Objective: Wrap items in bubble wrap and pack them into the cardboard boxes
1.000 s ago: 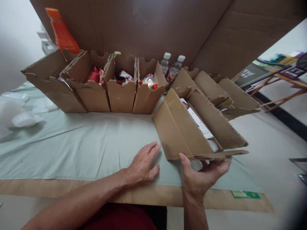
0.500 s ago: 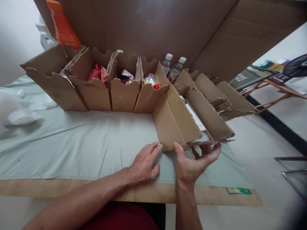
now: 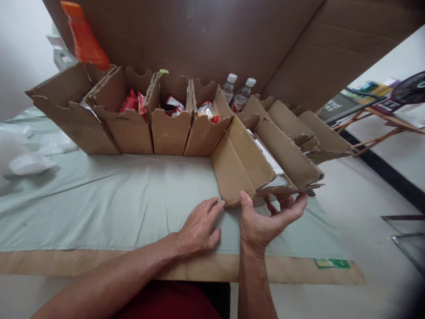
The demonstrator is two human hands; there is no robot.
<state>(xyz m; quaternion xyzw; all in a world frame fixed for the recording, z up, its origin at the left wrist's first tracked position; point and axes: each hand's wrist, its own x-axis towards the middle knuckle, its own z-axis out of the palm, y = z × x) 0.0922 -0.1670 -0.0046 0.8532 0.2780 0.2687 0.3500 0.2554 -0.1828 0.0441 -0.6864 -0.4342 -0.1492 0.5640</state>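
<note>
My right hand (image 3: 265, 221) is at the near end of a cardboard box (image 3: 234, 170) on the right. Its thumb presses the left corner and its fingers spread across the front, partly hidden under the box's edge. White printed packaging (image 3: 267, 155) lies inside that box. My left hand (image 3: 201, 223) rests open on the pale green cloth (image 3: 116, 199), fingertips by the box's lower near corner, holding nothing. A second cardboard divider wall (image 3: 288, 153) stands right of the packaging.
Several cardboard bins (image 3: 133, 133) in a row hold red packets (image 3: 132, 103) and other snacks. Behind them stand an orange bottle (image 3: 86, 42) and two clear bottles (image 3: 242, 95). Clear plastic bags (image 3: 31, 161) lie at left. A large cardboard panel (image 3: 199, 40) rises at the back.
The near end of the box sits slightly higher in view, with my right hand still against it. My left hand stays in the same place.
</note>
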